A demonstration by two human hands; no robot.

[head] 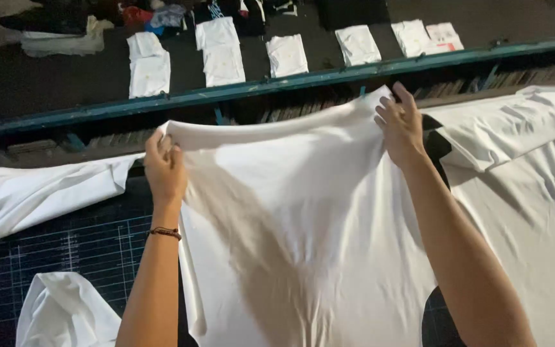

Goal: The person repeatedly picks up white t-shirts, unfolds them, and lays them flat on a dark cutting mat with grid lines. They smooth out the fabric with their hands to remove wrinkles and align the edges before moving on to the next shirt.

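Note:
A large piece of white fabric (303,218) is held up in front of me over a dark gridded cutting mat (85,244). My left hand (164,168) grips its upper left corner. My right hand (401,125) pinches the upper right corner, fingers partly spread along the edge. The cloth sags between the two hands and hangs down toward me. A thin braided band circles my left wrist.
More white fabric lies at the left (40,193), lower left (65,311) and right (528,160). Beyond a teal rail (277,83), several folded white pieces (223,51) lie in a row on a dark surface, with dark and coloured clothes (155,14) behind.

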